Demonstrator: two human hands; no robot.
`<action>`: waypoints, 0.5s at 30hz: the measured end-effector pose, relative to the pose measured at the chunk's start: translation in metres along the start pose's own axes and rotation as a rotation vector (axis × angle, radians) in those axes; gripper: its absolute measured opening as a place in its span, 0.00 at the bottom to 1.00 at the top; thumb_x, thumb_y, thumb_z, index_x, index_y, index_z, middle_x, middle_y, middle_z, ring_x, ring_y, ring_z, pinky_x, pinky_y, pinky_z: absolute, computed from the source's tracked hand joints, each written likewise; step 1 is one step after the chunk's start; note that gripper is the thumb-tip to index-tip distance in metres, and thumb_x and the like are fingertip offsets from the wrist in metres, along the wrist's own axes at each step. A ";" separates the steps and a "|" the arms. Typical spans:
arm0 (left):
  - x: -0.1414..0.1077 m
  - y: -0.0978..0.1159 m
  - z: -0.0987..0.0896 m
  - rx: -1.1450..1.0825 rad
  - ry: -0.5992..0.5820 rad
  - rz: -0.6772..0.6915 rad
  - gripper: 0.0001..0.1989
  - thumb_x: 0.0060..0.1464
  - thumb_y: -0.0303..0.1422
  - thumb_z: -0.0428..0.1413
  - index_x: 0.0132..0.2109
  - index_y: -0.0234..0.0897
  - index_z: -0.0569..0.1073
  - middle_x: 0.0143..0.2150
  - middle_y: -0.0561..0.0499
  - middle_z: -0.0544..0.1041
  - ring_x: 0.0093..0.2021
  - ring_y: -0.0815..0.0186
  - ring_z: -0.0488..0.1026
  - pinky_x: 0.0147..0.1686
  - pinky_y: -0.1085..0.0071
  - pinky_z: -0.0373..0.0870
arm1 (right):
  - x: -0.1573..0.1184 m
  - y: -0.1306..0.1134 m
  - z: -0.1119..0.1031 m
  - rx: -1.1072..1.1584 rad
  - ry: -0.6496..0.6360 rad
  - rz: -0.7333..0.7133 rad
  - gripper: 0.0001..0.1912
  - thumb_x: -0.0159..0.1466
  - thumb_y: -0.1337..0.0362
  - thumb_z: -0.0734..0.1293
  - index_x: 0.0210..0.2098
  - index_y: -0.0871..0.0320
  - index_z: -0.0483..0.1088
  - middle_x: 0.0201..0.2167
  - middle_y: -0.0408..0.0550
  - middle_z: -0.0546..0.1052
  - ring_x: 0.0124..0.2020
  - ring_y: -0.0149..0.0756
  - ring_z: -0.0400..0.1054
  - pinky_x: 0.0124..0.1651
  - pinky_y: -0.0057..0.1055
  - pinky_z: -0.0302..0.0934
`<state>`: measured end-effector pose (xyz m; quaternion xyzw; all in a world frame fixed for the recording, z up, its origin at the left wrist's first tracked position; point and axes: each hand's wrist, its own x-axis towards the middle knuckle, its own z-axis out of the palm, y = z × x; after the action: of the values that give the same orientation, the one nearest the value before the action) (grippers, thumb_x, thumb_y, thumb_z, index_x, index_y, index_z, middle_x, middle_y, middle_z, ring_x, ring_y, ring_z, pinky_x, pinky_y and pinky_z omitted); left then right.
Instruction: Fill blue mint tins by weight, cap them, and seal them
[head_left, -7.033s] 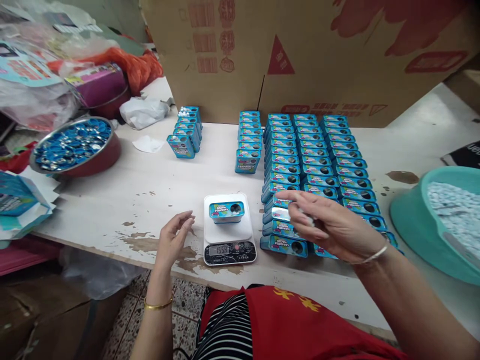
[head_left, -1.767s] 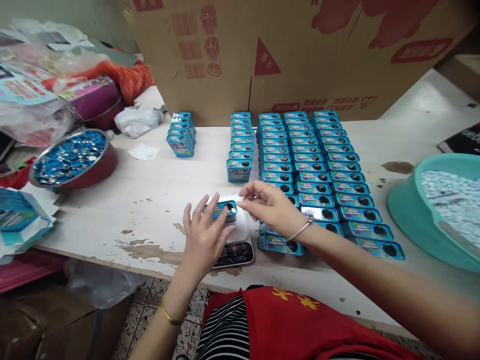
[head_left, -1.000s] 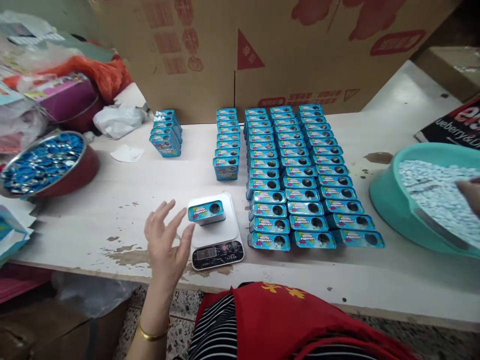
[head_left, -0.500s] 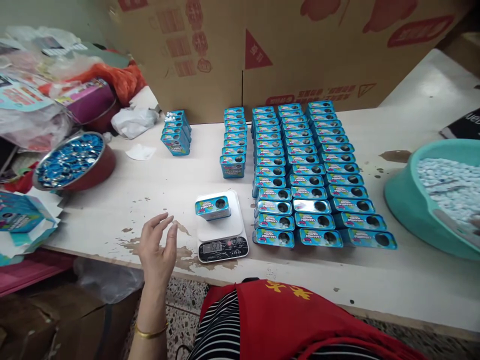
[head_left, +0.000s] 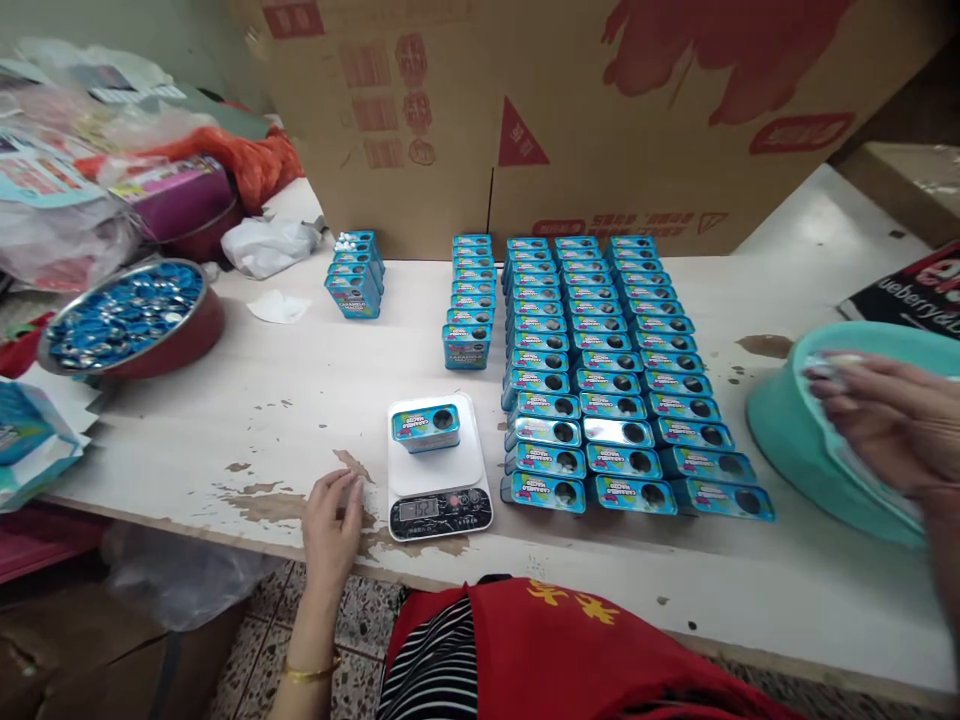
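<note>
A white digital scale [head_left: 469, 460] stands in front of me, its display showing digits. On its platform sits a blue candy tin [head_left: 426, 426] with a round dark opening in its top. My left hand [head_left: 331, 515] rests at the table edge just left of the scale, open and empty, fingers loosely bent. At the right, my right hand [head_left: 896, 410] is over the rim of a turquoise basin [head_left: 787, 430]. Its fingers are closed together; something pale and shiny is at the fingertips, too blurred to name. The hand and forearm hide the basin's contents.
Rows of blue tins [head_left: 611, 380] stand right of the scale, with a shorter row [head_left: 466, 345] and a small group [head_left: 354, 292] farther left. A red bowl [head_left: 180, 335] holds blue-and-silver pieces. A large cardboard box [head_left: 450, 130] borders the back.
My right hand has risen from inside the basin to above its rim. My left hand has lowered toward the table edge. The view has shifted slightly; the tin remains on the scale.
</note>
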<state>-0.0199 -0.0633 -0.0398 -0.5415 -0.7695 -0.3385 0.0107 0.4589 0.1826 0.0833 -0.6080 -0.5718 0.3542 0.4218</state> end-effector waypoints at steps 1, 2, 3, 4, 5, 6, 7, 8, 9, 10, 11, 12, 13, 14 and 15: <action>-0.003 -0.001 0.002 0.010 -0.008 0.004 0.10 0.59 0.35 0.51 0.43 0.36 0.73 0.43 0.44 0.74 0.46 0.59 0.71 0.48 0.60 0.68 | -0.007 -0.018 0.024 0.166 -0.107 0.123 0.09 0.52 0.57 0.74 0.27 0.55 0.74 0.30 0.52 0.72 0.28 0.29 0.67 0.24 0.32 0.56; -0.006 -0.002 0.004 0.024 -0.013 0.012 0.10 0.59 0.35 0.51 0.43 0.36 0.74 0.43 0.44 0.74 0.46 0.59 0.71 0.49 0.59 0.68 | -0.015 -0.037 0.050 0.270 -0.184 0.195 0.10 0.50 0.60 0.75 0.31 0.56 0.76 0.32 0.52 0.72 0.29 0.29 0.67 0.25 0.30 0.57; -0.008 -0.003 0.006 0.036 -0.015 0.021 0.10 0.59 0.35 0.51 0.43 0.36 0.74 0.43 0.43 0.74 0.47 0.58 0.70 0.49 0.58 0.67 | -0.024 -0.056 0.077 0.335 -0.263 0.223 0.11 0.50 0.60 0.75 0.32 0.56 0.76 0.31 0.50 0.73 0.28 0.28 0.66 0.25 0.29 0.58; -0.009 -0.004 0.007 0.045 -0.014 0.027 0.10 0.59 0.35 0.51 0.43 0.36 0.74 0.43 0.43 0.74 0.46 0.58 0.70 0.49 0.58 0.67 | -0.033 -0.072 0.104 0.377 -0.391 0.233 0.13 0.50 0.60 0.75 0.33 0.57 0.76 0.31 0.49 0.73 0.27 0.27 0.66 0.26 0.28 0.59; -0.010 -0.005 0.007 0.046 -0.011 0.028 0.10 0.59 0.35 0.51 0.43 0.36 0.74 0.43 0.43 0.75 0.47 0.58 0.70 0.48 0.58 0.67 | -0.042 -0.086 0.129 0.411 -0.493 0.208 0.14 0.49 0.59 0.75 0.33 0.58 0.75 0.30 0.47 0.74 0.26 0.27 0.65 0.26 0.27 0.60; -0.010 -0.005 0.008 0.040 -0.006 0.026 0.10 0.59 0.35 0.51 0.43 0.36 0.74 0.43 0.43 0.75 0.47 0.58 0.70 0.48 0.58 0.67 | -0.051 -0.096 0.153 0.399 -0.604 0.182 0.15 0.50 0.58 0.75 0.33 0.58 0.74 0.28 0.46 0.74 0.24 0.27 0.65 0.25 0.27 0.60; -0.011 -0.005 0.008 0.032 0.001 0.021 0.10 0.59 0.35 0.51 0.42 0.36 0.74 0.43 0.44 0.75 0.47 0.58 0.70 0.48 0.58 0.67 | -0.058 -0.104 0.173 0.375 -0.695 0.147 0.15 0.51 0.57 0.74 0.34 0.59 0.73 0.24 0.44 0.73 0.22 0.28 0.65 0.25 0.28 0.61; -0.011 -0.005 0.008 0.023 0.005 0.014 0.10 0.59 0.35 0.51 0.42 0.36 0.74 0.43 0.44 0.75 0.47 0.58 0.70 0.48 0.59 0.67 | -0.064 -0.109 0.190 0.351 -0.774 0.113 0.14 0.52 0.57 0.73 0.34 0.59 0.72 0.22 0.43 0.72 0.22 0.28 0.65 0.25 0.28 0.61; -0.011 -0.005 0.007 0.017 0.007 0.007 0.10 0.59 0.35 0.51 0.42 0.37 0.74 0.43 0.44 0.75 0.47 0.58 0.70 0.49 0.59 0.67 | -0.069 -0.111 0.204 0.318 -0.834 0.079 0.13 0.53 0.58 0.72 0.34 0.60 0.72 0.20 0.41 0.71 0.21 0.28 0.65 0.24 0.28 0.61; -0.012 -0.005 0.007 0.012 0.006 -0.002 0.10 0.59 0.35 0.51 0.42 0.37 0.74 0.43 0.44 0.75 0.47 0.58 0.70 0.49 0.59 0.67 | -0.073 -0.113 0.215 0.280 -0.877 0.046 0.11 0.55 0.59 0.70 0.34 0.60 0.71 0.19 0.41 0.70 0.20 0.28 0.64 0.24 0.28 0.61; -0.012 -0.005 0.007 0.008 0.004 -0.011 0.10 0.59 0.35 0.51 0.42 0.37 0.74 0.43 0.44 0.75 0.46 0.58 0.70 0.49 0.59 0.66 | -0.076 -0.114 0.222 0.237 -0.904 0.012 0.09 0.56 0.61 0.69 0.34 0.60 0.71 0.19 0.40 0.70 0.20 0.28 0.64 0.23 0.28 0.61; -0.012 -0.006 0.007 0.004 0.001 -0.022 0.10 0.59 0.35 0.51 0.42 0.37 0.74 0.43 0.44 0.75 0.46 0.59 0.70 0.49 0.59 0.66 | -0.078 -0.115 0.228 0.189 -0.916 -0.027 0.07 0.57 0.63 0.67 0.34 0.60 0.71 0.19 0.40 0.69 0.20 0.28 0.64 0.23 0.27 0.60; -0.012 -0.006 0.007 0.000 -0.002 -0.032 0.10 0.59 0.35 0.51 0.42 0.37 0.74 0.43 0.44 0.75 0.47 0.59 0.70 0.49 0.59 0.67 | -0.079 -0.115 0.232 0.135 -0.916 -0.075 0.05 0.58 0.64 0.66 0.34 0.60 0.71 0.19 0.41 0.70 0.20 0.28 0.63 0.23 0.27 0.60; -0.013 -0.006 0.007 -0.004 -0.003 -0.040 0.10 0.59 0.35 0.51 0.42 0.37 0.74 0.43 0.44 0.74 0.47 0.59 0.70 0.49 0.59 0.67 | -0.079 -0.116 0.234 0.083 -0.905 -0.132 0.04 0.59 0.66 0.66 0.33 0.59 0.72 0.20 0.41 0.70 0.20 0.28 0.63 0.23 0.27 0.59; -0.013 -0.006 0.008 -0.008 -0.002 -0.043 0.10 0.59 0.35 0.51 0.42 0.37 0.74 0.43 0.44 0.74 0.47 0.59 0.70 0.49 0.59 0.67 | -0.079 -0.117 0.235 0.034 -0.890 -0.194 0.04 0.59 0.67 0.66 0.33 0.59 0.72 0.21 0.42 0.71 0.21 0.28 0.63 0.23 0.27 0.59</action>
<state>-0.0171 -0.0713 -0.0539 -0.5254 -0.7796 -0.3410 0.0007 0.1901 0.1282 0.0942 -0.3334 -0.7458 0.5492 0.1762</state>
